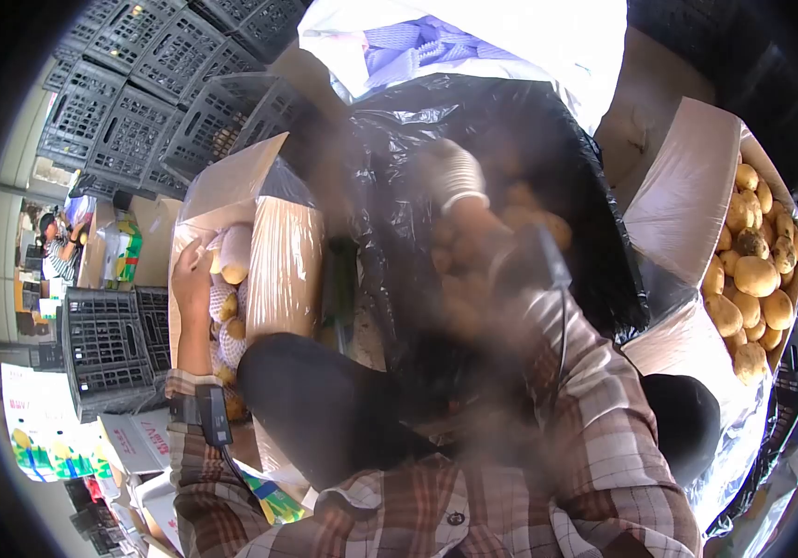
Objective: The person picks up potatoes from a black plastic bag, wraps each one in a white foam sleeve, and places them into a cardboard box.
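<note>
My left hand [192, 279] is inside the cardboard box [287, 270] on the left, its fingers stretched along the inner wall beside potatoes in white foam nets [235, 255]. It appears to hold nothing. My right hand [455, 175], in a pale knitted glove, is over the black plastic liner [399, 149] in front of me. Its fingers are blurred, so whether they grip anything does not show. Loose potatoes [534, 219] lie in the liner beneath my right forearm, partly hidden by it and by haze on the lens.
A white bag [594, 46] holding purple foam nets [432, 45] stands at the far side. On the right, an open carton [683, 191] is full of bare potatoes [754, 276]. Black plastic crates [106, 107] are stacked at left. Another person [59, 246] is in the left background.
</note>
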A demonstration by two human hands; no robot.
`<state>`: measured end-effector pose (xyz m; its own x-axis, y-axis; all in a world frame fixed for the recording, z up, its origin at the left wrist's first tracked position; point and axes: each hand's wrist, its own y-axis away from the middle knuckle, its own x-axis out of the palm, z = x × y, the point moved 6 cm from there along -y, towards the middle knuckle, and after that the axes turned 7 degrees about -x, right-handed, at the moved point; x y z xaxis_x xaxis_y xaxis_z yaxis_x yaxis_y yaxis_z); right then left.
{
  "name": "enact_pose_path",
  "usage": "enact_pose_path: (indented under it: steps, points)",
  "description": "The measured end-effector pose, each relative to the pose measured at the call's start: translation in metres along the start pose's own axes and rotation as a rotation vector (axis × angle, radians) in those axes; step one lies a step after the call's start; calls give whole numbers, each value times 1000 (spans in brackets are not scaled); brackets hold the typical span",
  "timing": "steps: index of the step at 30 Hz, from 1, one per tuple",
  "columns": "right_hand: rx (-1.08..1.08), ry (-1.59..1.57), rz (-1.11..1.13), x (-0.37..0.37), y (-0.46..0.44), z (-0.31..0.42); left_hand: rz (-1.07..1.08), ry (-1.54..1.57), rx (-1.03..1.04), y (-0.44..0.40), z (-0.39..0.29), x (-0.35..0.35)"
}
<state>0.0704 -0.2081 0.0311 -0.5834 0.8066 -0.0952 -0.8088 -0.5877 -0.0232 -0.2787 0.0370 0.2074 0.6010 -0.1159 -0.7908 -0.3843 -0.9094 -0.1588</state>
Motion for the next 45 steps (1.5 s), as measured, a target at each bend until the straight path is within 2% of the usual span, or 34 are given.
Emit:
enact_pose_path:
  steps: [1,2,3,4,6,7,9,11,12,13,15,19,21,23,25,26,27,29,30,31,33,34,35,36,37,39,40,43,45]
  points:
    - [130,398,-15,-49,29,46,5,-6,-1,0,-16,9]
    - [278,558,194,-47,18,14,42,64,107,7,-58,24]
    - [-3,900,494,-22,14,-13,79,135,217,14,-99,40]
    - [111,915,583,-20,20,-56,121,85,322,20,-134,59]
    - [137,973,692,19,28,-99,216,71,480,24,-186,106]
    - [157,1016,656,32,38,-99,276,106,528,22,-205,129]
    - [187,1043,619,54,53,-112,261,53,624,13,-236,167]
    - [-105,1197,455,66,53,-105,243,-38,695,-4,-255,207]
    - [-200,1177,380,63,56,-100,224,-103,796,-14,-260,226]
    - [-185,1176,377,61,48,-101,237,-101,801,-19,-267,239]
    - [170,1079,827,74,33,-127,-102,-316,864,-25,-290,250]
    - [223,1075,757,85,43,-125,-67,-534,1046,-31,-321,285]
    - [247,1057,692,85,46,-122,13,-615,1132,-61,-320,303]
    - [280,1025,616,80,45,-116,80,-183,1304,-87,-317,293]
    - [298,1024,626,77,41,-117,308,-6,642,-93,-322,267]
    - [185,1157,850,91,39,-142,345,239,520,-94,-315,255]
    - [193,1153,845,71,37,-131,373,480,388,-94,-306,241]
    - [131,781,615,23,34,-103,387,540,163,-80,-277,216]
    - [125,778,622,15,29,-107,489,540,80,-71,-257,209]
    - [120,418,558,10,20,-108,587,543,-5,-59,-232,205]
    - [104,-280,405,-6,3,-103,643,385,-34,-30,-186,198]
    - [91,-268,417,-16,1,-95,563,64,107,-27,-169,194]
    - [180,-560,420,-25,0,-80,467,-256,240,-21,-163,186]
    - [271,-852,418,-33,1,-63,174,-353,757,-1,-180,168]
    - [215,-970,453,-42,3,-41,138,-424,716,7,-184,160]
    - [163,-994,458,-62,14,18,291,-90,313,4,-174,153]
    - [109,-1096,475,-62,16,35,420,209,-38,18,-181,147]
    - [-19,-1230,438,-58,29,79,530,943,-91,48,-192,142]
    - [-54,-1234,364,-54,46,112,605,1200,-363,81,-185,152]
